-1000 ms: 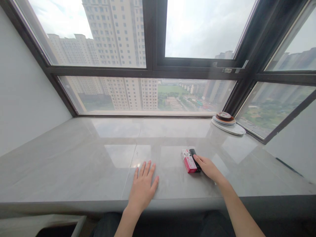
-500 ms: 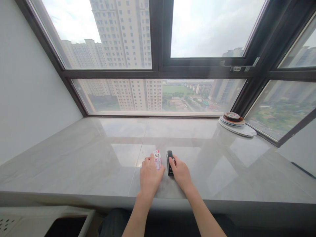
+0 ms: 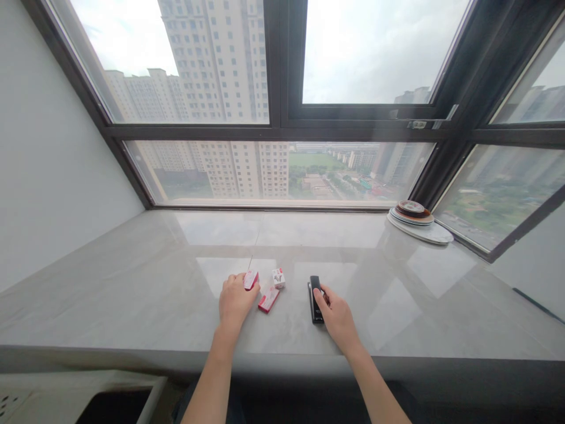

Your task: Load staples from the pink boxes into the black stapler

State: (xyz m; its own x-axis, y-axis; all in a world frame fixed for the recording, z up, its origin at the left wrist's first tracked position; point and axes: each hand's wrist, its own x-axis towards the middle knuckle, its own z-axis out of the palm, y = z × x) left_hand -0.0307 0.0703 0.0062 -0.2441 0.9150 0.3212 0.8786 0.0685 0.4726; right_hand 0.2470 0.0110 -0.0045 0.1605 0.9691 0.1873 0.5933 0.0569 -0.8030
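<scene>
My left hand [image 3: 235, 300] is closed around a small red-and-white box [image 3: 251, 280], left of the middle of the ledge. Just right of that hand, another flat red-and-white box [image 3: 268, 300] lies at a slant on the stone. Behind it, close by or touching, sits a small white box [image 3: 278, 278] with red and dark print. A black stapler [image 3: 315, 300] stands lengthwise on the surface, and my right hand [image 3: 336, 315] grips it from the right, thumb on its top. The fingers on its far side are partly hidden.
The grey stone ledge [image 3: 145, 294] runs up to dark-framed windows [image 3: 273, 134]. Plates [image 3: 412, 221] are stacked in its far right corner. Below the front edge at left is a pale container or cabinet [image 3: 79, 388] with a dark opening.
My left hand has moved left with one box, and two boxes now show apart on the ledge. My right hand and the stapler have shifted slightly right and nearer to me.
</scene>
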